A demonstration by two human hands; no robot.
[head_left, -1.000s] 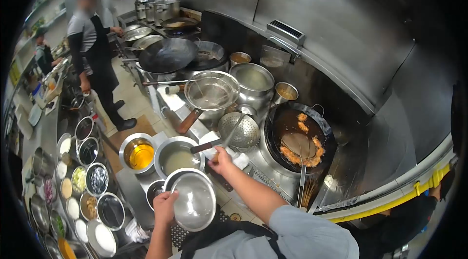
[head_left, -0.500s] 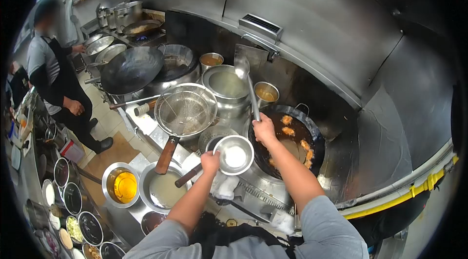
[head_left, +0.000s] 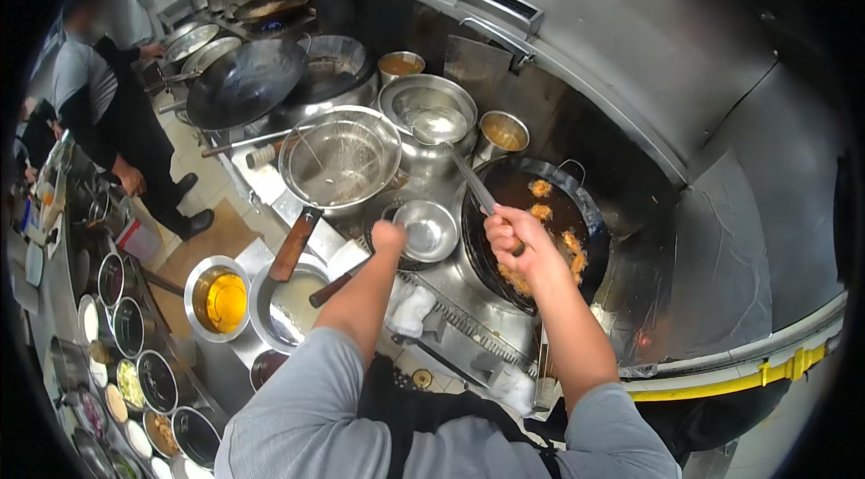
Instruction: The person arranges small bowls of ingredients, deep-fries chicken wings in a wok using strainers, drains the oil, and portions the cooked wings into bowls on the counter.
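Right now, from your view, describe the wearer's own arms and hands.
The left hand and right hand are bare, with no gloves or rings that I can make out. The forearms are bare too, below plain grey, short sleeves that end near the elbows. Black apron cloth shows between them.

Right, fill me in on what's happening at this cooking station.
A person is working there with both hands. The right hand grips a ladle, its scoop at the mouth of a large steel pot. The left hand holds a small metal bowl by its rim. To the right, browned pieces of food sit in a wok. Farther off at the left, a co-worker stands beside some pans.
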